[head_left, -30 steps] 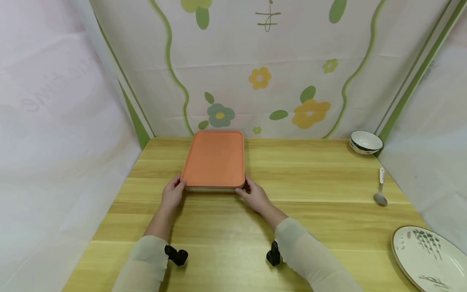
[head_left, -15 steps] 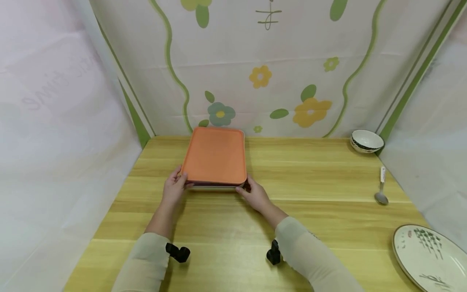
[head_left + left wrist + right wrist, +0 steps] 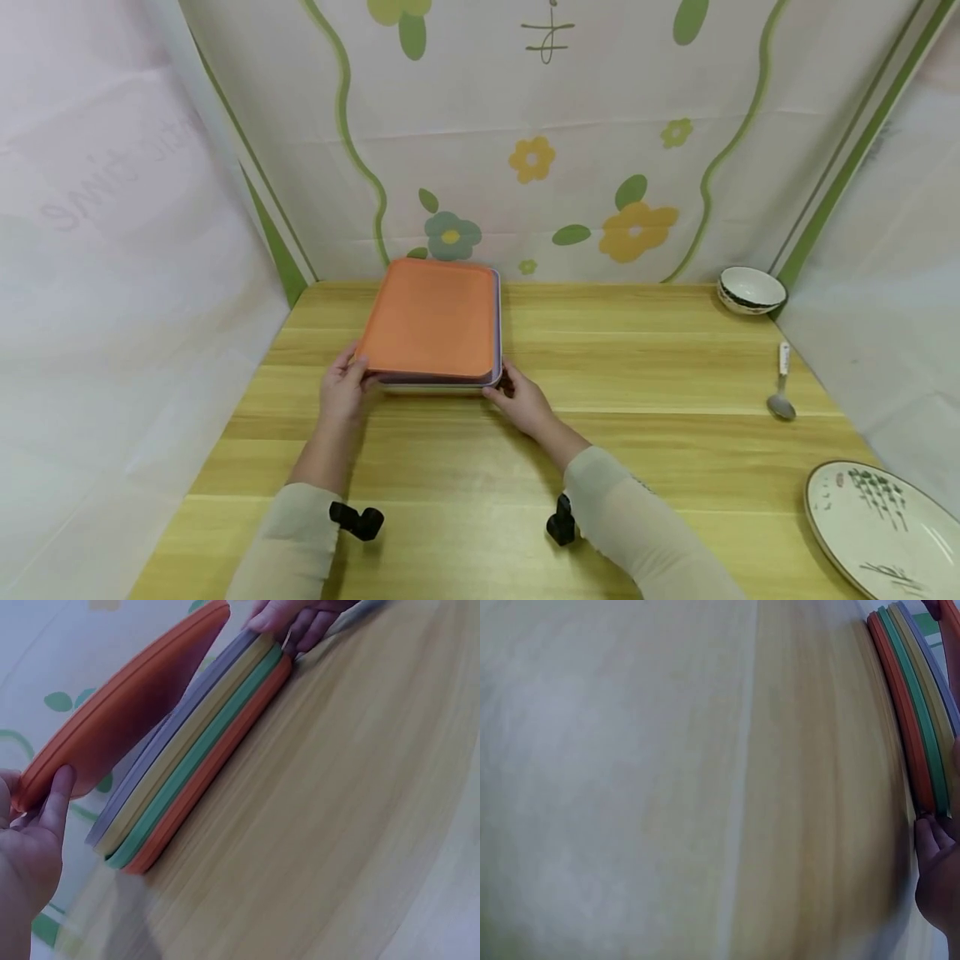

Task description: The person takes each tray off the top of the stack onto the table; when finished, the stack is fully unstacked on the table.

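Note:
My left hand [image 3: 342, 390] pinches the near left corner of an orange tray [image 3: 435, 321], thumb and fingers on its rim. That tray is tilted up off the stack below, and the left wrist view shows a wedge of space under it. The stack is several trays: a purple tray [image 3: 172, 739], a yellow one, a green tray [image 3: 199, 754] and an orange tray at the bottom, lying on the wooden table [image 3: 465, 483]. At the stack's near right corner my right hand [image 3: 525, 406] grips the edges of the lower trays, as the head view shows.
On the right of the table are a white bowl [image 3: 752, 292] in the far corner, a spoon [image 3: 782, 396], and a large patterned plate [image 3: 885, 529] at the near edge. A flower-printed cloth [image 3: 570, 167] stands directly behind the stack.
The top orange tray has come up off the stack at its near edge and shifted left with my left hand, exposing the purple tray on the right. My right hand stays at its corner.

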